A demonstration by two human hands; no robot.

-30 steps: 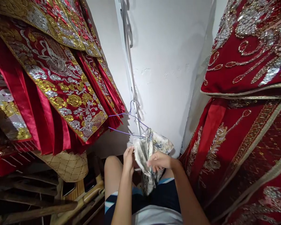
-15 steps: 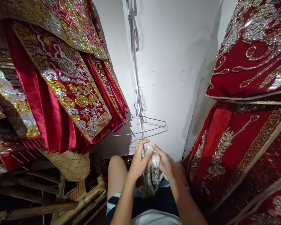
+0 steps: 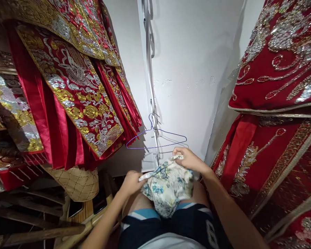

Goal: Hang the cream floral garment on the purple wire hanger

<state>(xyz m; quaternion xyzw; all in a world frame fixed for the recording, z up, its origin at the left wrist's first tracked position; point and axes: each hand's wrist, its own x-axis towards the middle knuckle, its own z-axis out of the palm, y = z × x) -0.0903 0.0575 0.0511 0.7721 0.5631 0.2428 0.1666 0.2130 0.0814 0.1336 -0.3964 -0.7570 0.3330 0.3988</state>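
white wall [image 3: 186, 52] stands ahead of me. my left fingers [image 3: 133, 181] and right fingers [image 3: 181, 155] pinch the top edge of the floral cloth [image 3: 167, 183], stretched between them above my lap. beyond it hangs a purple hanger [image 3: 157, 138]; red embroidered garments [image 3: 75, 79] flank both sides.

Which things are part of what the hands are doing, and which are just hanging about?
Part of the job:
floral cloth, held by its edge
left hand and right hand, gripping it
purple hanger, probably: bare and close by

Just about:
gold-patterned red garment, left side
beaded red garment, right side
bamboo furniture
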